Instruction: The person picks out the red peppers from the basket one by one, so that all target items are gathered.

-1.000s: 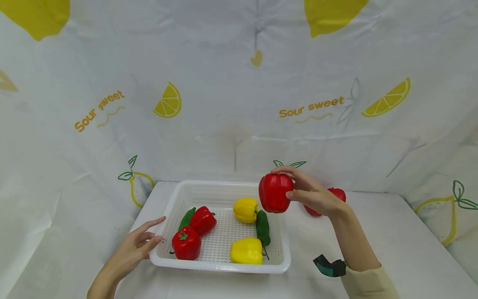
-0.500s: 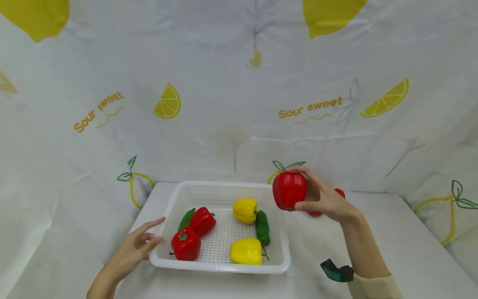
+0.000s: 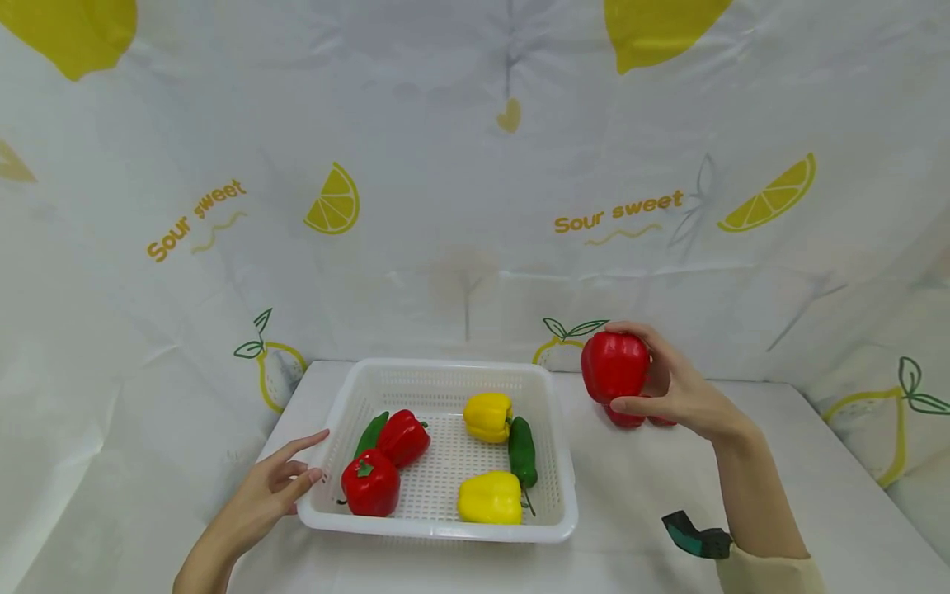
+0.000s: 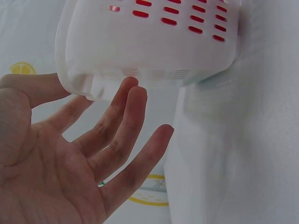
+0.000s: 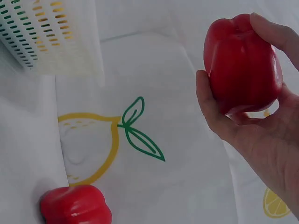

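My right hand [image 3: 679, 396] grips a red bell pepper [image 3: 614, 367], raised over the table's back right; in the right wrist view fingers and thumb spread round the pepper [image 5: 243, 65]. My left hand [image 3: 260, 495] rests thumb and index finger on the left rim of a white perforated basket [image 3: 438, 532]; the left wrist view has its other fingers loosely extended below the rim. Inside the basket are two red bell peppers [image 3: 371, 483], two yellow bell peppers [image 3: 490, 498], a long green pepper [image 3: 522, 452] and a partly hidden green one [image 3: 371, 434].
Beyond the held pepper more red shows on the table, a red bell pepper [image 3: 625, 416] partly hidden by it and the hand. A lemon-printed white cloth [image 3: 460, 247] hangs behind the white table [image 3: 623, 511]. A dark strap piece [image 3: 696, 536] sits near the right sleeve.
My right hand has carried the red bell pepper rightward, from over the basket's right rim to over the red peppers at the back right. The left hand and basket stay put.
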Demonstrator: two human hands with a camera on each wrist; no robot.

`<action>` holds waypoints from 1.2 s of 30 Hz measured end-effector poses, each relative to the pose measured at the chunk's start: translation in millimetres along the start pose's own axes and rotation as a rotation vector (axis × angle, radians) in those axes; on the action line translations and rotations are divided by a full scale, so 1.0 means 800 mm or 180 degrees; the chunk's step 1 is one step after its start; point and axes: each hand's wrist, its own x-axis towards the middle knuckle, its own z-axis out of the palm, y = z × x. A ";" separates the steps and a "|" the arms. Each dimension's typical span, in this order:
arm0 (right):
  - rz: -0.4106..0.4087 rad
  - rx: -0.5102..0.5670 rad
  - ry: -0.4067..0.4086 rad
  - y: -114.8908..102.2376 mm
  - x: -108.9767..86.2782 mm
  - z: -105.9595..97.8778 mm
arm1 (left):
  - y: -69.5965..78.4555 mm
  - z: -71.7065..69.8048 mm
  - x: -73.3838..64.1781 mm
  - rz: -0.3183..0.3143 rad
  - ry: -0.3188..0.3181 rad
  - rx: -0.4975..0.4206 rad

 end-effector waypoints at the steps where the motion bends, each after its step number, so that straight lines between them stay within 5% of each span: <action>1: 0.0015 -0.0026 0.0030 0.001 -0.002 -0.004 | 0.000 0.000 0.000 -0.0004 0.0002 0.0005; 36: 0.0888 -0.0694 0.0500 0.095 -0.091 -0.135 | -0.003 -0.001 0.001 0.0015 -0.0038 -0.0021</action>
